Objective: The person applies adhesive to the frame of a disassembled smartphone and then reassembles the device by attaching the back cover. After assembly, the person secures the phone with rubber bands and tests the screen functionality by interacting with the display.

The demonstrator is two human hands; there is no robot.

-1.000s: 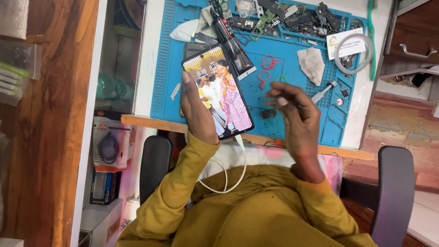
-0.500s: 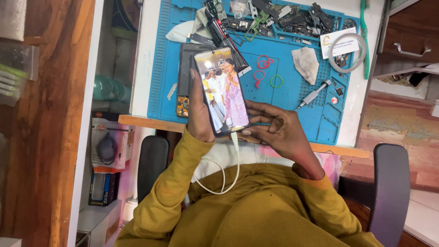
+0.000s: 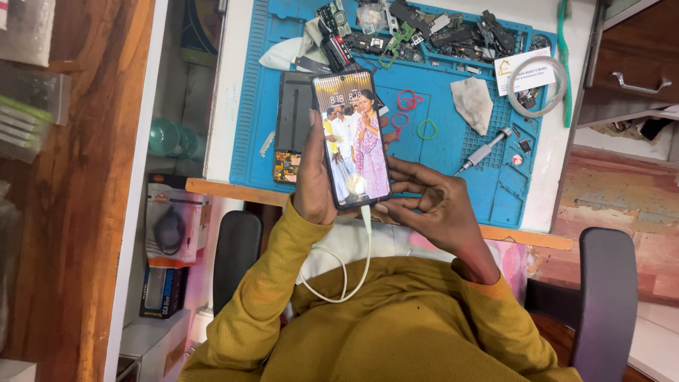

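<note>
Two hands on one smartphone [image 3: 351, 138]: a slim glossy slab, screen lit with a photo of people, held upright above the near edge of the blue mat [image 3: 453, 152]. Left hand [image 3: 311, 180] wraps the phone's left side and back, thumb along the edge, clasped firmly. Right hand [image 3: 428, 201] cradles the lower right side, fingers curled under and touching the case, thumb close to the bottom corner. White cable [image 3: 350, 272], soft and rubbery, plugs into the phone's bottom and loops down over the mustard-yellow ribbed sleeve [image 3: 262, 297].

Mat: matte silicone, moulded into small trays along the rim. Behind the phone, partly hidden by it, lies a second dark phone body [image 3: 291, 124], its circuit board exposed at the lower end. Right of the phone: thin rubber rings [image 3: 414, 113], red and green; a crumpled grey cloth [image 3: 472, 102]; a metal-tipped screwdriver [image 3: 484, 150], lying slantwise. Far edge is crowded with dark loose parts [image 3: 431, 32], too jumbled to sort. A clear tape roll [image 3: 541, 85] sits at the mat's right corner.
</note>
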